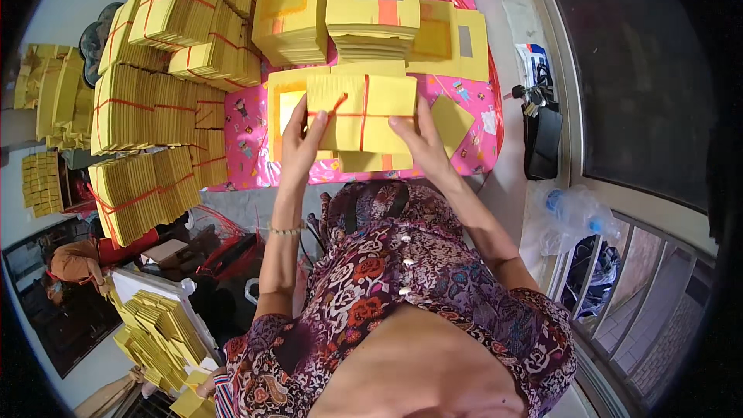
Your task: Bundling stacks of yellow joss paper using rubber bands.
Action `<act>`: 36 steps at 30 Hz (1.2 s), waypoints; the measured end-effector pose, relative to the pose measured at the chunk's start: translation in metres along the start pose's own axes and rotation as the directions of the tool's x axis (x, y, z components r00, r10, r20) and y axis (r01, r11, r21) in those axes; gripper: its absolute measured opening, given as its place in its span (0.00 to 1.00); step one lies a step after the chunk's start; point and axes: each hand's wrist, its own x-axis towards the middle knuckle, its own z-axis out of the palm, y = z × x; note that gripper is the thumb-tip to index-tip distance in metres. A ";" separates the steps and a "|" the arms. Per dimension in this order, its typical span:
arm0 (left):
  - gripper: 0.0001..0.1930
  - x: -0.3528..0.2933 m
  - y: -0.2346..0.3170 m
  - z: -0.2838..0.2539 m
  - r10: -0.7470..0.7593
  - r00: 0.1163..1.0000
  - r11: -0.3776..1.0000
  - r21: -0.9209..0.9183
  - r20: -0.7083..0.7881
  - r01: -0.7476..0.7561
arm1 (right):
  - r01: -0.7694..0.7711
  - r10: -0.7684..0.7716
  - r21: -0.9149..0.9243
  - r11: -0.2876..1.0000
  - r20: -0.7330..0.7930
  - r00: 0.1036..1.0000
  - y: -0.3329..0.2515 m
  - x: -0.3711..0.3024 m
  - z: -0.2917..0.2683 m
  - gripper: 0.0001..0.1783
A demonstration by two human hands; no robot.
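Note:
A bundle of yellow paper (344, 130), tied crosswise with red plastic string, is held between my two hands over the near part of the table. My left hand (304, 133) grips its left end, thumb on top. On the right end, my right hand (422, 138) holds it the same way, with its other fingers mostly hidden. Yellow sheets with orange-and-gold squares (280, 83) lie partly covered beneath. Behind the bundle rise a tall paper stack with a silver square (374, 15) and a stack with a gold square (290, 35).
Many tied yellow bundles (143, 108) are piled along the left of the pink patterned tablecloth (251, 162). Red string (495, 108) hangs at its right edge. Keys (532, 94), a black case (543, 143) and a plastic bottle (569, 205) lie by the window. Other people (77, 263) are at lower left.

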 end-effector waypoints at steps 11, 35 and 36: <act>0.42 -0.041 -0.069 0.029 0.312 0.941 0.945 -0.055 -0.134 -0.321 | 0.313 -0.311 -0.176 0.933 0.044 0.950 0.045 -0.012 -0.003 0.42; 0.31 -0.034 -0.057 0.039 0.230 0.941 0.971 -0.013 -0.249 -0.240 | 0.150 -0.155 -0.050 0.987 -0.114 0.981 0.020 -0.019 0.010 0.37; 0.34 -0.032 -0.055 0.039 0.247 0.937 0.969 0.049 -0.246 -0.243 | 0.155 -0.156 -0.020 0.988 -0.133 0.979 0.018 -0.016 0.010 0.37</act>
